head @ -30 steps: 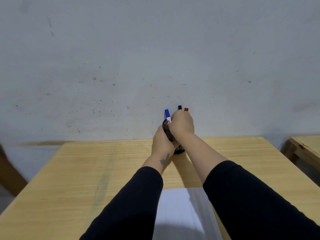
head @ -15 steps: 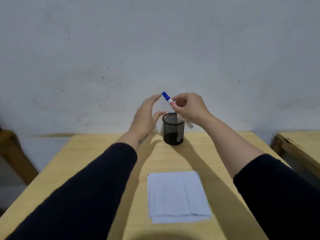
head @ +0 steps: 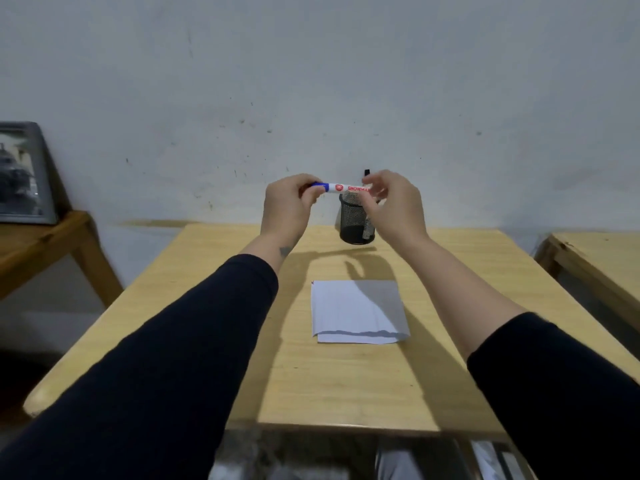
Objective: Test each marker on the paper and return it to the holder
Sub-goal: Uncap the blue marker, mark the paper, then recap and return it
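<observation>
Blue marker (head: 341, 187) held level between both hands, long axis left-right, above mesh holder (head: 356, 220). Left hand (head: 289, 206) pinches blue cap end; right hand (head: 393, 202) grips barrel. Paper (head: 358, 311) lies below hands, toward person, unmarked. Likely next: uncapping.

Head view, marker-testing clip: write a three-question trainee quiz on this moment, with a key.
1. True or false: the paper already bears marker strokes.
2. Which end of the blue marker does the left hand grip? A. capped end B. back end
3. Fill in: the black mesh holder stands on the ____.

Key: 1 false, the sheet looks blank; 2 A, the right hand takes the other end; 3 table.
</observation>
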A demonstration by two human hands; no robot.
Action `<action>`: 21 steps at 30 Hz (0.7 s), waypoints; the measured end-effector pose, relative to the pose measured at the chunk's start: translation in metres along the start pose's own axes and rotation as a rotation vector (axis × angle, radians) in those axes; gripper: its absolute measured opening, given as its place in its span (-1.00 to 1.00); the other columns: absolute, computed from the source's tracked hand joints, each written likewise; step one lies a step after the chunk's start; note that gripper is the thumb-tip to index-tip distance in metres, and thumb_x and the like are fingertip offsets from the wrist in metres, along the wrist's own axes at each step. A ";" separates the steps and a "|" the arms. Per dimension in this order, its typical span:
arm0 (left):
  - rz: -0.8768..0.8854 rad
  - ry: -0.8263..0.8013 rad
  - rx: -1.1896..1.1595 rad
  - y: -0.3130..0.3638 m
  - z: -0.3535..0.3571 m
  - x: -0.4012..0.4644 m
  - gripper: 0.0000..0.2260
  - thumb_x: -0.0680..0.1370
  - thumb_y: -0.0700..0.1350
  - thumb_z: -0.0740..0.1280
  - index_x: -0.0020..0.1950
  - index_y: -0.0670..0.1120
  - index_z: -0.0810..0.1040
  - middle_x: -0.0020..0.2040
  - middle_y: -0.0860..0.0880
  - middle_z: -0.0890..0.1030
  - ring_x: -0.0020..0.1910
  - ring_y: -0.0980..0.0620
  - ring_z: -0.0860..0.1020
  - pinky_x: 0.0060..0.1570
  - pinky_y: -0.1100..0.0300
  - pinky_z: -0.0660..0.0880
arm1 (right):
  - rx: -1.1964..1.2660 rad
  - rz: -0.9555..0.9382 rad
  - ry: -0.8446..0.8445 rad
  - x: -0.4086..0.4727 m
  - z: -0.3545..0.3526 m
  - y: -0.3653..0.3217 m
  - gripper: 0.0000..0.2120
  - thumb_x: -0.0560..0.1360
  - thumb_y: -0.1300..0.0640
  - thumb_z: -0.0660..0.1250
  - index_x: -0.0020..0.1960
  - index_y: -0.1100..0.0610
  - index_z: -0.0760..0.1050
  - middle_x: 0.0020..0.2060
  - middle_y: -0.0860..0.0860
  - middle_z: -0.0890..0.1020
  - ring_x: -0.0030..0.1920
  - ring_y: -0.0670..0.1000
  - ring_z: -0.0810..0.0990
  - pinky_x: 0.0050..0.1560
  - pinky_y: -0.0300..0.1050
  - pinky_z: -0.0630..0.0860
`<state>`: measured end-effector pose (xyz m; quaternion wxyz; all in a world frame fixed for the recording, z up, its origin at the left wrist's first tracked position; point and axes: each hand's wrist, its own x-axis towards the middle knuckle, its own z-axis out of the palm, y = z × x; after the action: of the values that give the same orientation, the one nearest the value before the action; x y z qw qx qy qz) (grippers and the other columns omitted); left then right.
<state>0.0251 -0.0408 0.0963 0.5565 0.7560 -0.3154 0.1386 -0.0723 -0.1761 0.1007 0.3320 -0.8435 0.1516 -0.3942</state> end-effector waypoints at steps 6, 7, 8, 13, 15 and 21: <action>-0.144 0.028 -0.136 -0.008 0.015 -0.032 -0.91 0.51 -0.17 0.35 -0.11 -0.07 0.66 -0.34 0.02 0.58 -0.30 0.07 0.52 -0.18 0.11 0.52 | 0.718 0.799 -0.209 -0.026 0.012 -0.021 -0.69 0.58 -0.08 0.21 -0.17 0.13 0.47 -0.33 0.06 0.59 -0.39 0.01 0.50 -0.33 -0.09 0.53; -0.162 0.025 -0.151 -0.010 0.019 -0.038 -0.91 0.51 -0.17 0.35 -0.11 -0.06 0.66 -0.34 0.00 0.59 -0.30 0.06 0.53 -0.18 0.10 0.53 | 0.774 0.871 -0.241 -0.026 0.015 -0.020 -0.67 0.57 -0.12 0.19 -0.15 0.13 0.47 -0.34 0.04 0.58 -0.42 -0.02 0.47 -0.39 -0.15 0.48; -0.179 0.018 -0.161 -0.013 0.023 -0.044 -0.91 0.51 -0.16 0.36 -0.12 -0.05 0.67 -0.34 0.00 0.60 -0.31 0.05 0.54 -0.17 0.09 0.53 | 0.776 0.893 -0.252 -0.025 0.017 -0.017 -0.66 0.57 -0.13 0.19 -0.14 0.13 0.48 -0.36 0.01 0.57 -0.44 -0.04 0.43 -0.42 -0.20 0.41; -0.275 -0.047 -0.190 -0.021 0.032 -0.059 -0.90 0.51 -0.16 0.36 -0.13 -0.05 0.68 -0.39 0.04 0.57 -0.36 0.10 0.51 -0.19 0.15 0.50 | 0.644 0.799 -0.240 -0.033 0.031 -0.003 -0.70 0.62 0.04 0.11 -0.24 0.09 0.41 -0.43 -0.01 0.42 -0.46 -0.05 0.28 -0.40 -0.19 0.21; -0.323 -0.038 -0.209 -0.023 0.031 -0.057 -0.88 0.53 -0.15 0.34 -0.14 -0.06 0.67 -0.40 0.03 0.57 -0.35 0.09 0.52 -0.20 0.19 0.51 | 0.632 0.771 -0.192 -0.031 0.032 0.003 -0.70 0.62 0.05 0.10 -0.26 0.08 0.41 -0.45 -0.01 0.40 -0.45 -0.05 0.27 -0.40 -0.18 0.20; -0.375 -0.086 0.015 -0.046 0.005 -0.045 -0.94 0.50 -0.16 0.37 -0.11 -0.09 0.65 -0.33 0.04 0.55 -0.37 0.14 0.48 -0.34 0.34 0.38 | 0.624 0.736 -0.127 -0.018 0.015 0.030 -0.80 0.57 0.04 0.15 -0.19 0.06 0.45 -0.45 -0.05 0.44 -0.43 -0.07 0.35 -0.35 -0.18 0.28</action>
<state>0.0190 -0.0225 0.0346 0.5529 0.8110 -0.1913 0.0025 -0.0721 -0.1815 0.0630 0.6950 -0.6165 0.2938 -0.2248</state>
